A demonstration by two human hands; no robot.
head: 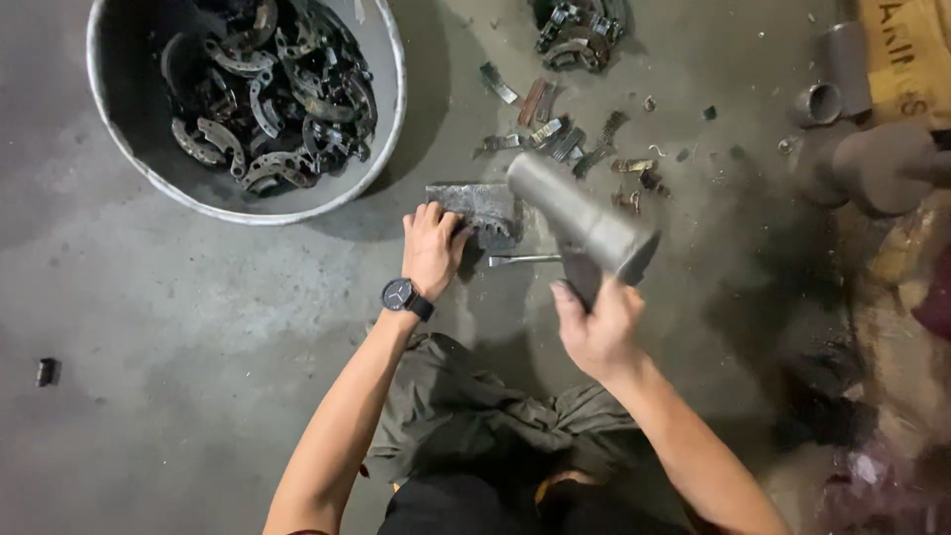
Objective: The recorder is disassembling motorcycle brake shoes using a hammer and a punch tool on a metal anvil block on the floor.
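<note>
1. Head view, looking straight down on a person crouched over a grey concrete floor (178, 327).
2. Left hand (432, 248), with a black wristwatch (404, 296), is pressed down on a curved toothed metal piece (487, 236); fingers are curled over its near edge, clamped on it.
3. That piece lies on a dark metal block (474, 201), which sits flat on the floor in front of the knees.
4. Right hand (597, 325) is closed tight around the handle of a heavy hammer (582, 217) with a grey cylindrical head. Head is raised above and right of the block, tilted, slightly blurred.
5. A thin metal rod (525, 260) lies on the floor just beside the block, under the hammer; possibly a chisel, outline too soft to tell.
6. White tub (394, 59) at upper left, well apart from the hands, holds many dark curved metal shoes (272, 94).
7. Scattered flat strips and scraps (555, 134) lie beyond the block.
8. Short grey pipe sections (818, 103) stand at the right edge.
</note>
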